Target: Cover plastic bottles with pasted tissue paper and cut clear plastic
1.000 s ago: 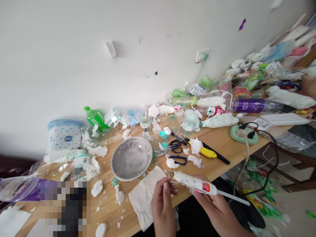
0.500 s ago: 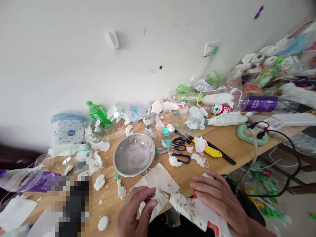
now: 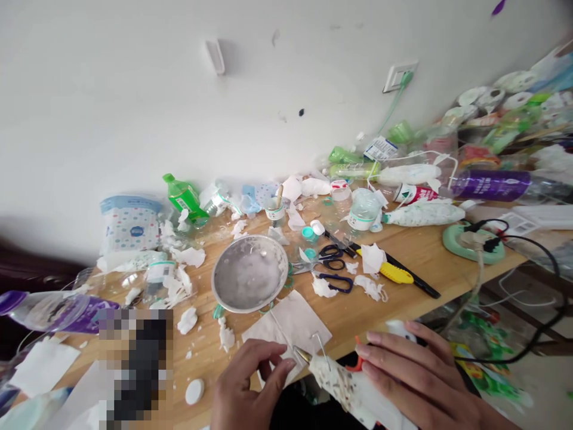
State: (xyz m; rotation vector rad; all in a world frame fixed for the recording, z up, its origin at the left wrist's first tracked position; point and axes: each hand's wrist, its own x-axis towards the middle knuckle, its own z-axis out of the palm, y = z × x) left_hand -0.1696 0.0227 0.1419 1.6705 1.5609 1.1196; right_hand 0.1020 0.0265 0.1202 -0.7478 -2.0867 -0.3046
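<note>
My right hand (image 3: 412, 370) is wrapped over a white hot glue gun (image 3: 347, 388) with an orange trigger, its body smeared with brown specks. The metal nozzle points left toward my left hand (image 3: 257, 382). There the fingers curl toward the thumb in a pinch just off the nozzle tip; anything between them is too small to make out. A thin bent wire stand (image 3: 321, 346) sticks up from the gun's front. Under the nozzle and my left fingertips, a white paper sheet (image 3: 302, 316) lies at the table's edge.
A metal bowl (image 3: 249, 275) stands beyond my left hand. Behind the paper lie scissors (image 3: 331, 257) and a yellow utility knife (image 3: 394, 272). A green power strip (image 3: 474, 245) with black cables sits at right. Bottles and paper scraps line the wall; a white cap (image 3: 194, 391) lies left.
My view has shifted, so the table sits further right and slightly higher. My left thumb and fingers have drawn nearer the nozzle tip. The glue gun has tilted a little, showing its wire stand more plainly.
</note>
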